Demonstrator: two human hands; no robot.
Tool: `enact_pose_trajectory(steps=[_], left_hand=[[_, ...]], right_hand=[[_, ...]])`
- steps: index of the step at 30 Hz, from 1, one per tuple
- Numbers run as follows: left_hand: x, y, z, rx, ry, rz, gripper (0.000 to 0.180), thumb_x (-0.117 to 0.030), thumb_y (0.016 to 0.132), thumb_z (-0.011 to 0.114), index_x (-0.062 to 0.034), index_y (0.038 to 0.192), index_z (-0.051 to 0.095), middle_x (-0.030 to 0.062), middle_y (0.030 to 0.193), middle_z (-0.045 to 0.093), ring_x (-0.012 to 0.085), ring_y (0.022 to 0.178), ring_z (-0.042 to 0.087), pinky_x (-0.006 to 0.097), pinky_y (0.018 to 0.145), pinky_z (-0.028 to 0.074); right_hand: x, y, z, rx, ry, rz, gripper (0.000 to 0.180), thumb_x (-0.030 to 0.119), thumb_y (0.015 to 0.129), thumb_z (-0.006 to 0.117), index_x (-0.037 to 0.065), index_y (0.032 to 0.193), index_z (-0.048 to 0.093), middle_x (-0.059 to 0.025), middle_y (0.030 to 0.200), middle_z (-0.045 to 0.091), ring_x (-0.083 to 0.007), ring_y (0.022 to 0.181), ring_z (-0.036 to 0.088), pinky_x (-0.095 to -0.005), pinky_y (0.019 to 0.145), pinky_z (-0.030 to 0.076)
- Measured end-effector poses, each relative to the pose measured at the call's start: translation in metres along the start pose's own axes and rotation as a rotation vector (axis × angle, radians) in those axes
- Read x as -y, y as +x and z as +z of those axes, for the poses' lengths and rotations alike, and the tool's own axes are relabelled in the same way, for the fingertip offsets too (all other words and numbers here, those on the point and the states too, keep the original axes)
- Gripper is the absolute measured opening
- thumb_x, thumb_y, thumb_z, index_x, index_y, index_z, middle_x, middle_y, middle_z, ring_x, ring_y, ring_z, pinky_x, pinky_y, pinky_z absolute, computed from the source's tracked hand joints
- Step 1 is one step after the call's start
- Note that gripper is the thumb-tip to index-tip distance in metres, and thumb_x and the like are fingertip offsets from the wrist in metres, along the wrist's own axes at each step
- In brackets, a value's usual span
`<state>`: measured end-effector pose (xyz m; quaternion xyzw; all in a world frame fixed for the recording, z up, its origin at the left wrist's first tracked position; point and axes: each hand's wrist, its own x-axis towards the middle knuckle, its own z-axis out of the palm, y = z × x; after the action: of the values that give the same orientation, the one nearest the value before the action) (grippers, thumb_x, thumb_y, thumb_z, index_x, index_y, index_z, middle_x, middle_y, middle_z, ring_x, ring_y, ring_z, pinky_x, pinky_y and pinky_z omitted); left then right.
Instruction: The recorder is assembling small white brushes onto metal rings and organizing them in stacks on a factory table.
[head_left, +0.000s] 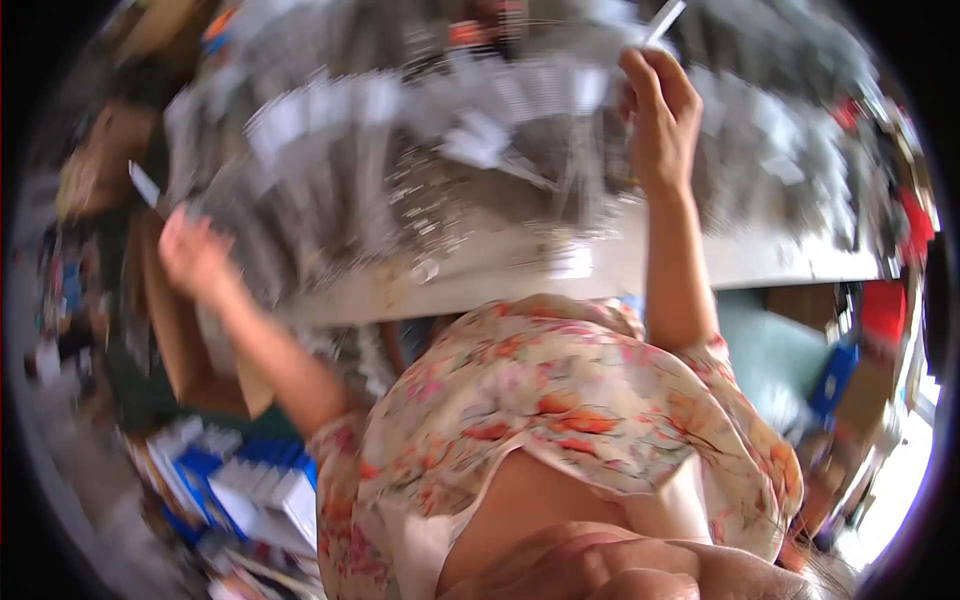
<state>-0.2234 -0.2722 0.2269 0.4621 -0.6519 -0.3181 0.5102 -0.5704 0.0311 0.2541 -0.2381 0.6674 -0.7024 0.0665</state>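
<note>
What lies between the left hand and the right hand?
The head view shows blurred grey-white bundles and small shiny pieces on the white table, between the left hand and right hand; their exact kind is unclear.

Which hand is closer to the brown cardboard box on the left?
Left. The left hand is close by the brown cardboard box, near its upper part in this view; the right hand is much farther away, off to the right.
</note>
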Motion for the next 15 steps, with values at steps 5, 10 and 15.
enact_pose_trajectory(steps=[5, 10, 15], left_hand=[[0.051, -0.002, -0.045, 0.529, 0.841, 0.066, 0.032, -0.028, 0.083, 0.062, 0.0041, 0.080, 0.060, 0.0129, 0.067, 0.059, 0.0187, 0.062, 0.052, 0.032, 0.063, 0.043], [0.095, 0.013, -0.055, 0.467, 0.473, -0.253, 0.024, -0.022, 0.085, 0.059, 0.0013, 0.083, 0.060, 0.0035, 0.070, 0.057, 0.0118, 0.066, 0.050, 0.026, 0.063, 0.041], [0.063, 0.004, -0.043, 0.398, 0.395, -0.450, 0.022, -0.021, 0.086, 0.059, 0.0002, 0.084, 0.061, 0.0026, 0.070, 0.057, 0.0108, 0.061, 0.050, 0.025, 0.061, 0.041]], right_hand=[[0.022, 0.027, -0.081, -0.360, 0.355, -0.009, 0.025, 0.025, 0.084, 0.049, 0.002, 0.078, 0.058, -0.0065, 0.062, 0.057, -0.0172, 0.059, 0.056, -0.0302, 0.057, 0.047], [-0.027, 0.009, -0.176, -0.347, -0.453, -0.057, 0.019, 0.020, 0.085, 0.055, 0.004, 0.089, 0.065, -0.0024, 0.064, 0.056, -0.0111, 0.056, 0.053, -0.0254, 0.053, 0.044], [-0.028, 0.002, -0.147, -0.110, -1.111, 0.094, 0.028, 0.038, 0.073, 0.068, 0.012, 0.084, 0.069, -0.0023, 0.058, 0.053, -0.0138, 0.061, 0.055, -0.0293, 0.058, 0.044]])
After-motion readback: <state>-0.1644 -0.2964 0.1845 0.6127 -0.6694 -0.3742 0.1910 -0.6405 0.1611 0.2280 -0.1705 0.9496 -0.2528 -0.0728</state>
